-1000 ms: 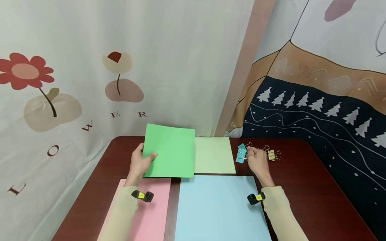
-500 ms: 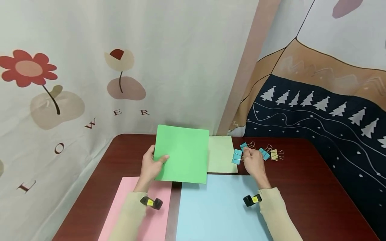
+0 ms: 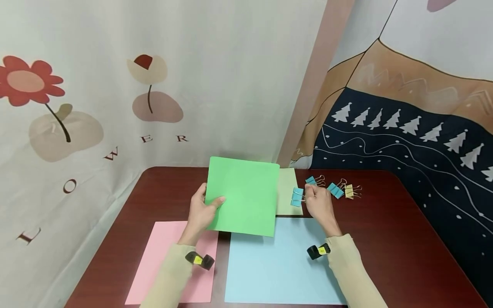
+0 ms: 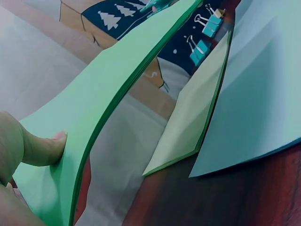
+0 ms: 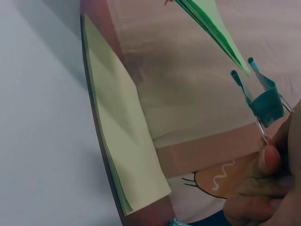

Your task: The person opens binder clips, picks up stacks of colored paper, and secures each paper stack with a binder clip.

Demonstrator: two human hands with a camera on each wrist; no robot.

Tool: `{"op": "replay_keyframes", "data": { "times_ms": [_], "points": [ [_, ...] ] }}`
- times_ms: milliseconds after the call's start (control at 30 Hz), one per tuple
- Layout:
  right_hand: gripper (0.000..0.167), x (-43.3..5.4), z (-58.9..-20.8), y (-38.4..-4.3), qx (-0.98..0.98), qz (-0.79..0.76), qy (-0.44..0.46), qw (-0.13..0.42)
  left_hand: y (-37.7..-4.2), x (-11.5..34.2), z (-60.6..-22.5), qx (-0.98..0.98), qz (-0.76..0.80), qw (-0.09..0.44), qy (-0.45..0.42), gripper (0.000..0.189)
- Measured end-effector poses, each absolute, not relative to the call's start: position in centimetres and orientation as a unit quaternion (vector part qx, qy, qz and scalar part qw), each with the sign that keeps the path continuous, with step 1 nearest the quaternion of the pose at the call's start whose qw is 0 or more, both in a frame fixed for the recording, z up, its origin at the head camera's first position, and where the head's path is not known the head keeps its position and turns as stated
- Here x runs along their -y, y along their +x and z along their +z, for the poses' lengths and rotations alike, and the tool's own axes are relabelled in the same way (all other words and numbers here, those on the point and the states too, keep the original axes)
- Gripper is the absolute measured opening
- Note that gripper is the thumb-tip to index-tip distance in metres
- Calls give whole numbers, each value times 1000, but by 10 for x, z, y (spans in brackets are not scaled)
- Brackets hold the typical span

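My left hand grips a stack of bright green paper by its left edge, thumb lying on the front face. The stack is held up and tilted above the table. My right hand pinches the wire handles of a blue binder clip. In the right wrist view the clip has its mouth spread wide, facing the corner of the green stack. A small gap shows between mouth and paper in the head view. The fingers behind the stack are hidden.
A pale green paper stack lies behind the large light-blue sheet. Pink paper is at the left. Two more blue binder clips and a yellow clip lie on the dark table, right of my right hand.
The green stack has moved right in my left hand, covering more of the pale green stack. My right hand has brought the clip left, away from the other clips and towards the stack.
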State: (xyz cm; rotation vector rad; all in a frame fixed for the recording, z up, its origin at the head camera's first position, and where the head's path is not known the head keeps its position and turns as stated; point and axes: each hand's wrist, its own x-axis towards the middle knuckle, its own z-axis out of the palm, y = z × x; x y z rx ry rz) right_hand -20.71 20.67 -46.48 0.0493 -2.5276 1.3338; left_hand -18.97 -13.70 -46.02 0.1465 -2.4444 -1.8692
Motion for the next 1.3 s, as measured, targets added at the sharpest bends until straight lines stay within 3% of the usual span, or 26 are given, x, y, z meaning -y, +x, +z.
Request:
{"op": "replay_keyframes", "data": {
  "times_ms": [1300],
  "points": [
    [52, -188, -465, -203, 869, 481, 44, 103, -184, 114, -466, 781, -623, 15, 40, 39]
  ]
}}
